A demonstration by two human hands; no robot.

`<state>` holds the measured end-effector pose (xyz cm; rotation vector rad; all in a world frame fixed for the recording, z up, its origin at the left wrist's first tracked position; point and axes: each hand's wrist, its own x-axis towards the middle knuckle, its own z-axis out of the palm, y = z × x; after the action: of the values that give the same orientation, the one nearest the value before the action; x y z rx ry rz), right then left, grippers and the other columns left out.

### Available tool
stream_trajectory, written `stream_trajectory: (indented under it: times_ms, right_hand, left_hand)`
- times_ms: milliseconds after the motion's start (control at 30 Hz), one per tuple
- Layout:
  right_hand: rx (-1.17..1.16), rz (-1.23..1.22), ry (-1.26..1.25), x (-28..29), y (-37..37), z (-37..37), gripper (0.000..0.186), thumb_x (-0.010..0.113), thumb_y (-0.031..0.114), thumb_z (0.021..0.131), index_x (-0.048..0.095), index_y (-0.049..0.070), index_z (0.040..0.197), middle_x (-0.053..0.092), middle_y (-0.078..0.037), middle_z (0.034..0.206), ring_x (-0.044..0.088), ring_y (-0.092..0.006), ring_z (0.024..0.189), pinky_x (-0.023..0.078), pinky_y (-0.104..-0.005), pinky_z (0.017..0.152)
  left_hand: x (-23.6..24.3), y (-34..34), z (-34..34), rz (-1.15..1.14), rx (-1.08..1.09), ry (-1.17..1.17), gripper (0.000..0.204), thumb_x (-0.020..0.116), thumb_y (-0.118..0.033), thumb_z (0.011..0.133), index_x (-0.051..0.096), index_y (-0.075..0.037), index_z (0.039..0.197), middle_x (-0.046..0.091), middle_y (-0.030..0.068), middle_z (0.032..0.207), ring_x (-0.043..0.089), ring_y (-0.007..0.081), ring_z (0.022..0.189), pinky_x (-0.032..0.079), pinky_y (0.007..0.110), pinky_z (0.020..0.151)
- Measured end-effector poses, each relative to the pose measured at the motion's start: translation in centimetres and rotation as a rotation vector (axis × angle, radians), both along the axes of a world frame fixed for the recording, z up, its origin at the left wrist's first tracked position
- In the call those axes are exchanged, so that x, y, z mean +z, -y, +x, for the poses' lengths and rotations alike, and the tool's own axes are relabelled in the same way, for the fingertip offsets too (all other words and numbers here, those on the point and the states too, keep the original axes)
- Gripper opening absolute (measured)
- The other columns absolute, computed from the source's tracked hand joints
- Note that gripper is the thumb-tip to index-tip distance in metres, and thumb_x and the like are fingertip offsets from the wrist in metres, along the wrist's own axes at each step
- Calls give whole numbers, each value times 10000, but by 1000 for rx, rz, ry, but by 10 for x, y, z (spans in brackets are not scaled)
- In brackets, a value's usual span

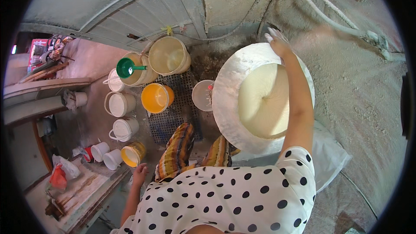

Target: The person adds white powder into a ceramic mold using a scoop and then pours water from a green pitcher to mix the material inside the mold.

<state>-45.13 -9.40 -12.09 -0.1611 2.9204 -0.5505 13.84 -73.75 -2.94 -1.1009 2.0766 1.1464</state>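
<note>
A large round metal vat [226,97] stands to my right, holding a pale cream liquid [263,99] with a swirl dimple at its middle. My right arm reaches across the vat. My right hand [278,42] is at the far rim, its fingers stretched out and coated white; I see nothing held in it. My left hand [139,174] hangs low at my left side, fingers curled, with no object visible in it. Nearest to it is a yellow bucket [133,154]. A translucent bucket [203,95] with something red at its edge stands against the vat's left side.
An orange bucket [157,98] stands on a perforated dark mat [173,123]. Behind are large tubs [169,55] and a green dipper [125,68]. Several white lidded pails [121,104] line the left, beside a worn bench [89,186]. A pale hose [318,11] runs along the right wall.
</note>
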Motion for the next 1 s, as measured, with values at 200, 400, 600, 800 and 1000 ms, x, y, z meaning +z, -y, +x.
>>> stream_trajectory:
  times_ms: [200, 400, 600, 800, 1000]
  right_hand:
    - [605, -202, 57, 38, 55, 37, 462, 425, 434, 1002, 530, 166, 1364, 455, -74, 1460, 335, -249, 1402, 239, -395, 1157]
    - [362, -800, 538, 102, 19, 96, 418, 469, 390, 992, 654, 81, 1205, 572, -88, 1337, 477, -227, 1280, 328, -371, 1098]
    - [342, -49, -164, 43, 28, 42, 497, 494, 395, 972, 541, 46, 1323, 478, -167, 1415, 406, -331, 1336, 292, -398, 1130]
    - [793, -478, 345, 82, 43, 95, 461, 478, 359, 992, 521, 74, 1352, 489, -142, 1407, 437, -270, 1324, 315, -409, 1111]
    - [330, -272, -200, 56, 49, 90, 324, 522, 204, 938, 629, 53, 1205, 596, -158, 1278, 548, -319, 1199, 407, -408, 1029]
  left_hand:
    - [-16, 21, -47, 23, -47, 20, 271, 530, -180, 970, 598, -35, 1188, 643, 32, 906, 603, 99, 754, 482, 248, 674]
    - [-5, -56, -33, 64, -67, -77, 288, 547, -141, 958, 586, -23, 1218, 645, 42, 971, 610, 112, 829, 499, 266, 758]
    - [-6, -109, -21, 42, -178, -118, 279, 566, -105, 942, 595, -15, 1205, 654, 56, 984, 622, 123, 850, 507, 274, 786]
    - [14, -116, 24, -15, 12, -164, 255, 566, -100, 942, 610, -2, 1173, 654, 42, 945, 611, 111, 822, 508, 270, 766]
    - [-24, -66, 20, 30, 125, -247, 254, 554, -132, 952, 613, 7, 1156, 650, 40, 917, 607, 111, 790, 506, 269, 732]
